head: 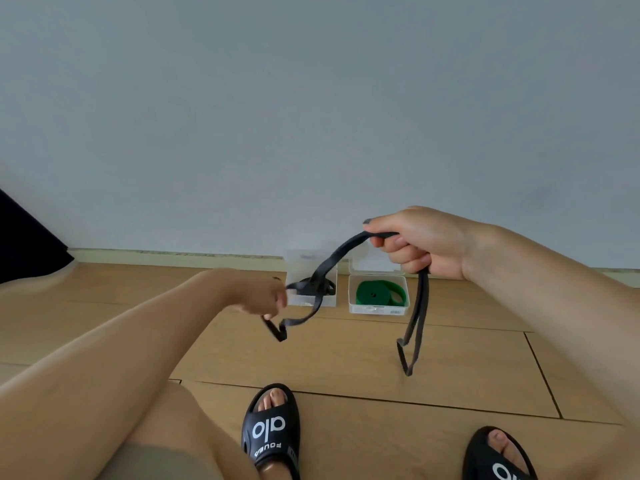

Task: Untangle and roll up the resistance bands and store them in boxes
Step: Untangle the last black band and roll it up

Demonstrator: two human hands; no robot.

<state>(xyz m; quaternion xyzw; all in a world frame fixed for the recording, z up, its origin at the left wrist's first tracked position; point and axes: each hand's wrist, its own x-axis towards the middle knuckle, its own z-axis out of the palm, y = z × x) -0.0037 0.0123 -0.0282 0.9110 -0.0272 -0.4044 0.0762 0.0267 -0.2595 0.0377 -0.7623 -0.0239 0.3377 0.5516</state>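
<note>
A long black resistance band (332, 261) stretches between my two hands above the wooden floor. My right hand (420, 242) is raised and closed around the band, and a doubled loop hangs down from it to about (410, 341). My left hand (266, 296) is lower and pinches the band's other part, with a short loop dangling below it. Two clear plastic boxes stand open by the wall. The left box (329, 301) has a dark coil showing inside it, behind the stretched band. The right box (379, 308) holds a rolled green band (375, 292).
A pale wall and skirting board (173, 255) run behind the boxes. My feet in black slides (272, 431) rest on the wooden floor (346, 351) near the bottom edge. A dark object (24, 237) sits at the far left.
</note>
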